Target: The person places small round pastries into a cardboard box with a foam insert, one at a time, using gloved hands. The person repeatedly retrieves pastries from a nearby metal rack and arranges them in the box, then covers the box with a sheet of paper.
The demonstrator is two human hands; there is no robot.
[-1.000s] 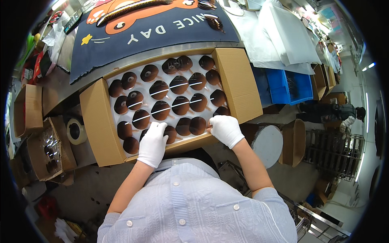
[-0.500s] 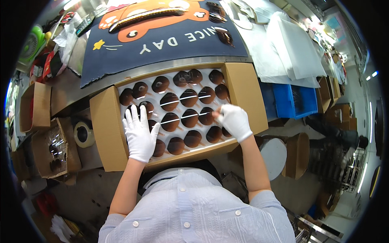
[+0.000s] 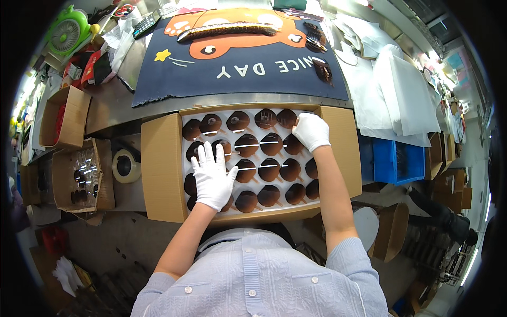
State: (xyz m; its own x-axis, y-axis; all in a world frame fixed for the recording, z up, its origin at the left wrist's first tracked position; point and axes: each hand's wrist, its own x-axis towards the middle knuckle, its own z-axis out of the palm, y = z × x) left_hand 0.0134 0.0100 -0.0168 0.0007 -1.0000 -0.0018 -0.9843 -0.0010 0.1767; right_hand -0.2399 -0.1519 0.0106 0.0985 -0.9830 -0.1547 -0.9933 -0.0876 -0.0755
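In front of me is an open cardboard box (image 3: 163,168) holding rows of round brown tinted lenses (image 3: 246,145) with small tabs, on white lining. My left hand (image 3: 214,182), in a white glove, lies over the lenses at the box's left side with its fingers spread. It covers parts of several lenses. My right hand (image 3: 312,131), also gloved in white, is at the far right corner of the box. Its fingers are curled closed beside a brown lens (image 3: 287,118); whatever they grip is hidden.
A dark mat (image 3: 200,79) with a bear picture covers the table beyond the box; a row of stacked brown lenses (image 3: 229,30) lies on it. At right are white sheets (image 3: 401,87) and a blue bin (image 3: 398,161). A tape roll (image 3: 127,166) and cartons stand at left.
My right hand has moved from the box's right middle to its far right corner. My left hand stays spread over the left-side lenses. The whole view has shifted.
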